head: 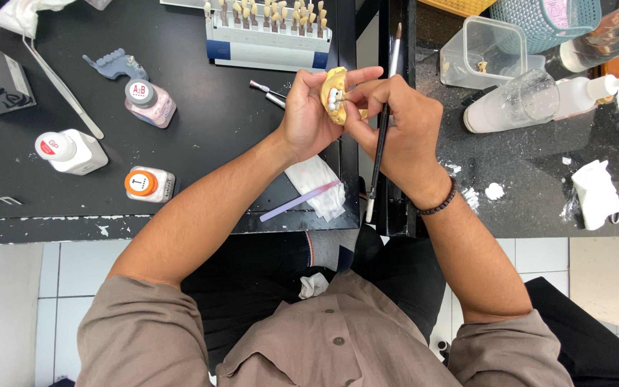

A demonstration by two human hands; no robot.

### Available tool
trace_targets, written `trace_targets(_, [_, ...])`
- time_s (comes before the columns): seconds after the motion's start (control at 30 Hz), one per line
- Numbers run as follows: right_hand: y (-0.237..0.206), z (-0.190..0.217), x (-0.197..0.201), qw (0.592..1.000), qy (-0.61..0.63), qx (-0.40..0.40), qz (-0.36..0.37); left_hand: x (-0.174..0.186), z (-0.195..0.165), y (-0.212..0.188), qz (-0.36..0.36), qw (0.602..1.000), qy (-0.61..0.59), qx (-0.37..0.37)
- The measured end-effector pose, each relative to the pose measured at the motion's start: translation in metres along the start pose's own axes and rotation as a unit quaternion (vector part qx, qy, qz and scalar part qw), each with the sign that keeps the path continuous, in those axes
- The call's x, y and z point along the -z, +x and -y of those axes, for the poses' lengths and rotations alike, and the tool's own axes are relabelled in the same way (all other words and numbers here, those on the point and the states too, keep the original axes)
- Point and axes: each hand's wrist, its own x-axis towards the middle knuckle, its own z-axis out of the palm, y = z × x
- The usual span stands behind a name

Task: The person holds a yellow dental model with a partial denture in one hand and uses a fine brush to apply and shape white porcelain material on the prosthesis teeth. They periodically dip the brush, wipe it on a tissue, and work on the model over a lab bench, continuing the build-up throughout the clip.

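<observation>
My left hand [308,113] grips a yellow dental cast [336,89] with small white teeth set in it, held up above the dark table's edge. My right hand [401,129] is closed around a long thin black brush [381,140] that points up and down, its fingertips meeting the cast at the teeth. The two hands touch each other around the cast. The brush tip is hidden behind my fingers.
A tooth shade guide [268,32] stands at the back. Three small bottles [150,102] [71,150] [149,183] sit at the left, with long tweezers [62,86]. A folded tissue with a purple strip [311,190] lies below my hands. Clear containers [488,50] and a squeeze bottle [539,100] stand right.
</observation>
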Motion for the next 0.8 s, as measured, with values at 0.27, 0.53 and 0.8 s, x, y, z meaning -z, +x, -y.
trace_targets(0.27, [0.004, -0.004, -0.001, 1.000, -0.013, -0.005, 0.006, -0.001, 0.002, 0.003, 0.000, 1.000, -0.008, -0.017])
trace_targets(0.53, [0.004, -0.003, -0.004, 1.000, -0.027, -0.012, 0.010, 0.000, 0.003, 0.003, -0.025, 0.999, -0.034, 0.000])
trace_targets(0.8, [-0.001, -0.004, 0.014, 0.999, -0.052, 0.000, 0.014, 0.011, 0.006, 0.003, 0.010, 0.997, -0.068, -0.046])
